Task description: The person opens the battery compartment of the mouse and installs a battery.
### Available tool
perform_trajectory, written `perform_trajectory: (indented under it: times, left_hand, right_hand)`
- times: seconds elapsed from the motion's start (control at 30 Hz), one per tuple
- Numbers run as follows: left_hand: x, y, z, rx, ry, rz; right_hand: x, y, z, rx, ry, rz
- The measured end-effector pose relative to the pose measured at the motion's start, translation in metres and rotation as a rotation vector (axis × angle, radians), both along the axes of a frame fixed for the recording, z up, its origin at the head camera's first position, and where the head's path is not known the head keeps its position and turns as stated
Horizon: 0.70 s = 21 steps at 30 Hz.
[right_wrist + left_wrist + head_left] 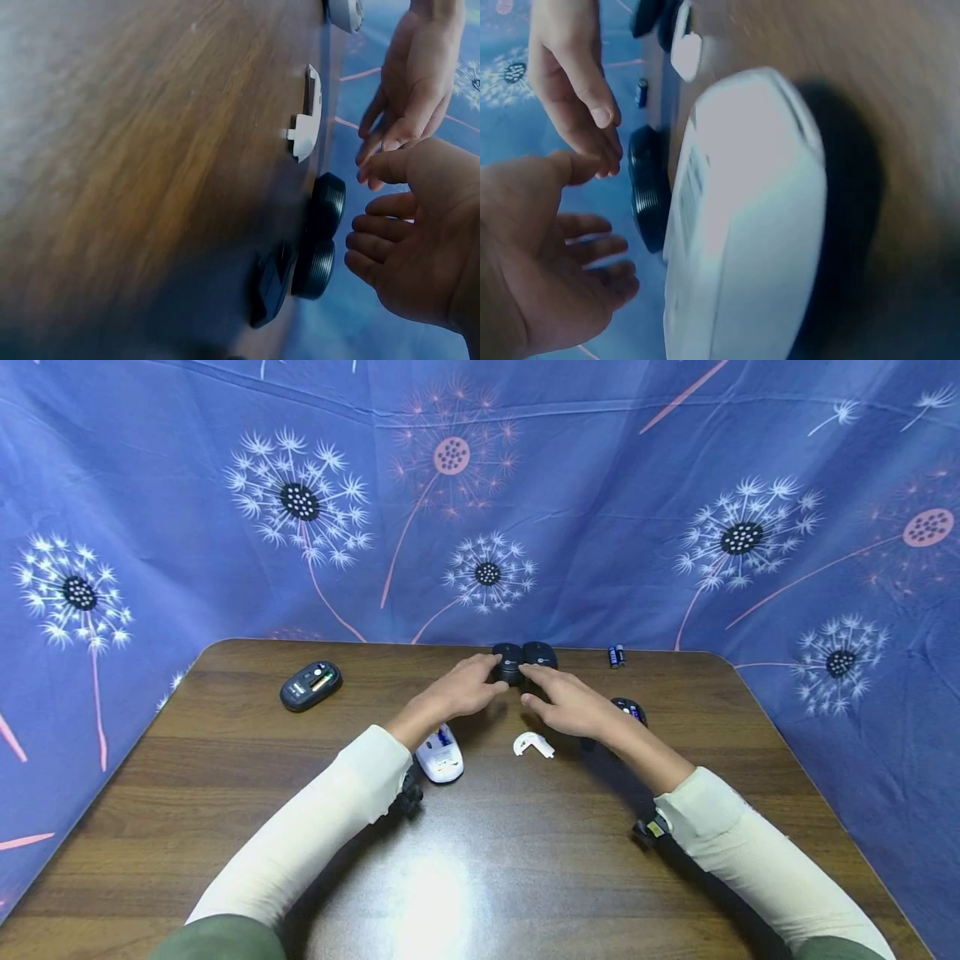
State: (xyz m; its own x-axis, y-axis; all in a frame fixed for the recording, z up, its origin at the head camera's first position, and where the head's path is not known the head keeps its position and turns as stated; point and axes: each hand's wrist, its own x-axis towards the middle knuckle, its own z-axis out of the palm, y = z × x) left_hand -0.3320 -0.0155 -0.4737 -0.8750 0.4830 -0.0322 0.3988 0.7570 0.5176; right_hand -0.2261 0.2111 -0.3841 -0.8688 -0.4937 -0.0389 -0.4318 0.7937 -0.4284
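Note:
Two small black round things (539, 653) with ribbed sides stand side by side at the back of the table; their kind I cannot tell. My left hand (467, 687) reaches over from the left, fingers relaxed, with its fingertips near the left one. From the right, my right hand (573, 703) holds its loosely bent fingers beside the same pair. Neither hand grips anything; whether the fingertips touch the round things I cannot tell. Below my left wrist lies a white computer mouse (442, 760), underside up with its battery bay uncovered. A curved white cover (533, 744) lies between the forearms.
On the left lies an upturned black mouse (310, 685), a battery showing in its open bay. Another dark mouse (630, 708) is partly hidden behind my right forearm. Blue batteries (617, 657) lie at the back right. A patterned blue cloth (600, 527) hangs behind the table.

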Motion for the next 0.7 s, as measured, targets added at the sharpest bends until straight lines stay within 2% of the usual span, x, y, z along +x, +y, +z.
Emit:
perform_trajectory:
  times: [0.1, 0.23, 0.33, 0.47, 0.6, 0.63, 0.7]
  left_hand:
    - [0.013, -0.005, 0.020, -0.058, -0.001, -0.087]
    - [0.052, -0.008, 0.069, -0.101, -0.051, -0.148]
    - [0.067, -0.008, 0.086, -0.152, -0.053, -0.172]
    - [0.071, -0.007, 0.089, -0.210, -0.044, -0.189]
    - [0.070, -0.009, 0.088, -0.198, -0.074, -0.191]
    - [0.060, -0.010, 0.076, -0.185, -0.065, -0.197]
    - [0.058, -0.012, 0.075, -0.176, -0.074, -0.193]
  right_hand:
    - [-0.003, -0.006, -0.002, 0.058, 0.029, 0.024]
    - [-0.007, -0.013, -0.003, 0.146, 0.056, 0.036]
    - [-0.009, -0.016, -0.003, 0.206, 0.066, 0.035]
    - [-0.010, -0.019, -0.005, 0.265, 0.081, 0.036]
    - [-0.012, -0.021, -0.007, 0.285, 0.101, 0.042]
    - [-0.013, -0.021, -0.007, 0.286, 0.105, 0.043]
    - [-0.013, -0.023, -0.008, 0.288, 0.110, 0.044]
